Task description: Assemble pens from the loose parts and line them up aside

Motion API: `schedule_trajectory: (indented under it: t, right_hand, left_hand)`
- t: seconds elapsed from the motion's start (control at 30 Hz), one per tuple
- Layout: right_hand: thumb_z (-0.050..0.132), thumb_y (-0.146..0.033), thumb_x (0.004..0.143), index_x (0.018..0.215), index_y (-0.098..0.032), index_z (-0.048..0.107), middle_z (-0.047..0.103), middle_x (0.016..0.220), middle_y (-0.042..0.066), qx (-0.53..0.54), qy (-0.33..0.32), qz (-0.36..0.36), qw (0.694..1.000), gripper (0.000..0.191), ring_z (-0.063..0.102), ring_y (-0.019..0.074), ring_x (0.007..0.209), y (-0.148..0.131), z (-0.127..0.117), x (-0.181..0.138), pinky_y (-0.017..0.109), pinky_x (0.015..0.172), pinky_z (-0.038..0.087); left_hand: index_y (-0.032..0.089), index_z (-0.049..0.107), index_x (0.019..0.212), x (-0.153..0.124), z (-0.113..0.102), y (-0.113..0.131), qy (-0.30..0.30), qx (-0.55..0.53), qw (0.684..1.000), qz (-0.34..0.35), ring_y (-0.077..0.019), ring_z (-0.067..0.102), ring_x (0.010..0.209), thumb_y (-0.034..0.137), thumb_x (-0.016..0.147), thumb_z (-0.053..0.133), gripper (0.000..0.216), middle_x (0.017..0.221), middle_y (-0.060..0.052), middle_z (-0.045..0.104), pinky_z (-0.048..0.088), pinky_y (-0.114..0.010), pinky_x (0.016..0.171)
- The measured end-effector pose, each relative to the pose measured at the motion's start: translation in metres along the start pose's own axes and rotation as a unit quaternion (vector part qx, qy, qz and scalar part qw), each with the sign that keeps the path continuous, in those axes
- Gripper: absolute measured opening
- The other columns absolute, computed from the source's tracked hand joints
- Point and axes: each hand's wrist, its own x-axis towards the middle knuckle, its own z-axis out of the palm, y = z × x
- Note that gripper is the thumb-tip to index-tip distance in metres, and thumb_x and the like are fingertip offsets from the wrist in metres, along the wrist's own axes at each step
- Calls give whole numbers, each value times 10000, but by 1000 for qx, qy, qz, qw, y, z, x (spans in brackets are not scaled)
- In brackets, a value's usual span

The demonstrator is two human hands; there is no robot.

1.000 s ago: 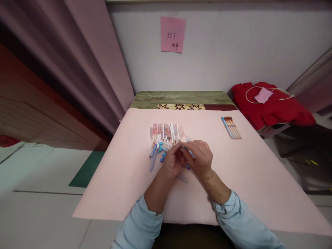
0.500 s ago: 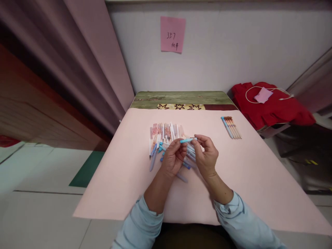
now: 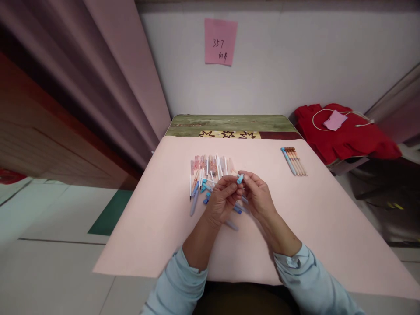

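Note:
A light blue pen barrel (image 3: 240, 179) is held up over the table, one end turned toward me, so most of its length is out of sight. My right hand (image 3: 259, 197) pinches it between thumb and fingers. My left hand (image 3: 223, 199) is closed against its other side, fingertips meeting those of the right. Below and behind the hands lies a loose heap of pen parts: blue barrels (image 3: 194, 203), small blue caps (image 3: 206, 199), white refills (image 3: 190, 187) and pinkish clear tubes (image 3: 197, 162). My hands cover part of the heap.
Toward the back right of the pink-covered table (image 3: 138, 236) lies a neat row of several pens (image 3: 297, 162), one blue and the others brown-topped. A red cloth (image 3: 354, 140) with a white cable sits beyond the right edge. A pink note (image 3: 220, 42) is on the wall.
The blue barrel has swung from lying sideways between my hands to pointing its end at me. My right hand has moved left, closer against the left.

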Motion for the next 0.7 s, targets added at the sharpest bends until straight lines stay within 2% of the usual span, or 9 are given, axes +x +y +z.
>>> schedule_trajectory:
  t: [0.13, 0.27, 0.47, 0.7]
  right_hand:
    - [763, -343, 750, 986, -170, 687, 578, 591, -55, 40, -31, 42, 998, 302, 528, 69, 458, -1, -1, 1, 174, 419, 474]
    - [779, -330, 737, 980, -161, 697, 575, 604, -56, 67, -31, 70, 995, 307, 504, 46, 454, 1, -3, 3, 136, 407, 460]
    - [790, -306, 715, 951, -155, 708, 592, 627, -48, 80, -8, 84, 993, 291, 486, 28, 456, 3, -3, 5, 104, 415, 455]
    - [785, -236, 685, 904, -164, 700, 630, 689, -24, 80, -4, 80, 994, 246, 537, 55, 522, 9, -6, 8, 124, 435, 469]
  left_hand:
    - [139, 699, 885, -1, 2, 0, -6, 26, 1000, -3, -101, 660, 623, 146, 691, 792, 216, 771, -48, 710, 546, -180, 596]
    - [139, 711, 923, -1, 2, -1, -15, 28, 999, -3, -118, 683, 660, 152, 681, 798, 258, 815, -66, 732, 558, -191, 618]
    - [141, 713, 956, -1, 2, -1, -8, 26, 1000, -5, -121, 701, 693, 123, 687, 785, 279, 870, -73, 745, 568, -188, 653]
    - [133, 707, 1023, -1, 1, -3, -3, 23, 1000, 3, -154, 716, 801, 117, 680, 790, 352, 956, -92, 741, 571, -208, 719]
